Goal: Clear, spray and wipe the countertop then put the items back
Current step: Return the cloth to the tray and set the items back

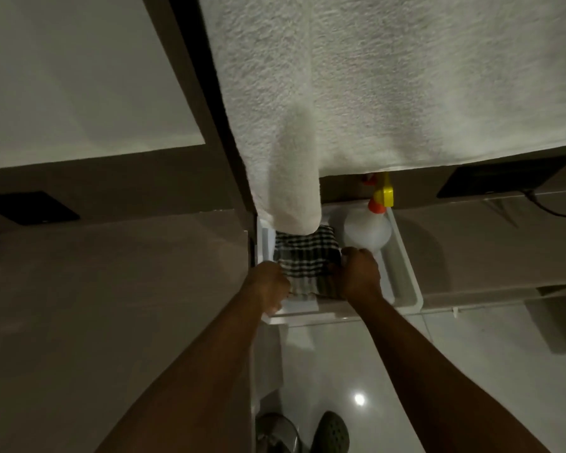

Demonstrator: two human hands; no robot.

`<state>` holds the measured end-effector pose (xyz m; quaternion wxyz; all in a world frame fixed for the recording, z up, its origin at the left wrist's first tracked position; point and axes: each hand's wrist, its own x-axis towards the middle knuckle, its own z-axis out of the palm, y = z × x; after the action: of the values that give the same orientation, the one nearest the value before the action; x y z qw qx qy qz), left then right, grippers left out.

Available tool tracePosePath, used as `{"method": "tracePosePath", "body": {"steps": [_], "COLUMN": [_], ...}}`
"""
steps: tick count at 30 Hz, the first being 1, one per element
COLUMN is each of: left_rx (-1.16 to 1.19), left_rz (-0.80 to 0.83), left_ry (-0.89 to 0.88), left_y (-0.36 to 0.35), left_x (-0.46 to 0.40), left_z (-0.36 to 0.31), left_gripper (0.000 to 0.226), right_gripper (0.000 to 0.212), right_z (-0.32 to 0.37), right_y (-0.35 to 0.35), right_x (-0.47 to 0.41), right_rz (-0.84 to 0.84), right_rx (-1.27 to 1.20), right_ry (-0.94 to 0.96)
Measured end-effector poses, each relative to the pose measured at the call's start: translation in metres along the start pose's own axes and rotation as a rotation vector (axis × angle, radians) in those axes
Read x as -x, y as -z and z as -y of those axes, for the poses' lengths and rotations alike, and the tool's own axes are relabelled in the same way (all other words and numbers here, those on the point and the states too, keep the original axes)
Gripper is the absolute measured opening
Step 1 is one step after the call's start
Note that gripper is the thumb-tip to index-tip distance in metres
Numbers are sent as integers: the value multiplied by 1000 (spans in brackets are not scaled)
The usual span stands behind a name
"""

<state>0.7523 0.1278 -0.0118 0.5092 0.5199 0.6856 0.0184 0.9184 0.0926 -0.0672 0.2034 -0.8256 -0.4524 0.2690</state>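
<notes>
cloth: checked cloth [308, 256], centre of frame, lying bunched in a white tray [406, 273]; upper edge hidden under a hanging towel [373, 76]
cloth handling: looks soft, light and floppy, so it should sag and trail; best gathered by a fold at the near edge, not by a corner
bottle: spray bottle [368, 232] just right of the cloth in the same tray, pale body, orange collar, yellow trigger toward upper frame; looks like rigid smooth plastic, weight depends on fill, which I can't tell; grab at the neck under the trigger
left hand: left hand [270, 286] at the cloth's lower-left edge by the tray rim, fingers curled; can't tell whether they pinch the cloth or the rim
right hand: right hand [357, 273] at the cloth's right edge, touching the bottle base, knuckles up, fingers curled down onto the cloth; thumb hidden
arms: both forearms reach up from the bottom of frame, converging on the tray
surround: counter [111, 273] left of tray, glossy floor [357, 371] and a shoe [332, 433] at lower centre
</notes>
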Motion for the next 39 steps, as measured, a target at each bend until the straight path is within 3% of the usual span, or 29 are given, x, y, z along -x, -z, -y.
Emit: {"method": "tracePosePath", "body": {"steps": [1, 4, 7, 9, 12, 15, 20, 22, 24, 25, 30, 33, 36, 39], "left_rx": [-15, 269, 405, 431, 498, 422, 523, 565, 531, 517, 508, 295, 49, 211], "left_rz": [-15, -149, -207, -235, -360, -529, -735, -702, -626, -581, -497, -543, -380, -190], "left_ry": [-43, -155, -258, -308, -290, -258, -173, -203, -261, -287, -323, -412, -473, -540], "left_y": [9, 41, 94, 136, 204, 275, 404, 455, 492, 505, 522, 521, 493, 442], "left_x": [3, 8, 20, 29, 44, 48, 62, 58, 50, 43, 12, 0, 7, 23], "left_z": [4, 33, 82, 124, 202, 287, 384, 404, 414, 416, 409, 409, 387, 344], "left_gripper": [23, 11, 21, 24, 8, 14, 32, 43, 56, 61, 75, 81, 79, 81], "right_gripper": [31, 23, 16, 20, 27, 48, 77, 96, 119, 121, 65, 61, 58, 57], "right_z": [4, 32, 81, 123, 201, 295, 485, 551, 596, 611, 624, 612, 576, 523], "right_y": [2, 0, -19, -44, -93, -151, -241, -267, -288, -298, -318, -311, -286, -239], "right_x": [5, 29, 65, 92, 139, 188, 253, 264, 267, 266, 261, 268, 268, 257], "right_rz": [-16, -59, -86, -77, -82, 41, 171, 246, 309, 304, 214, 156, 64, -64], "right_rx": [-31, -112, -193, -187, -261, -277, -286, -285, -261, -258, -228, -208, -252, -297], "right_ry": [-1, 36, 142, 228, 278, 294, 607, 693, 633, 607, 664, 685, 625, 523]}}
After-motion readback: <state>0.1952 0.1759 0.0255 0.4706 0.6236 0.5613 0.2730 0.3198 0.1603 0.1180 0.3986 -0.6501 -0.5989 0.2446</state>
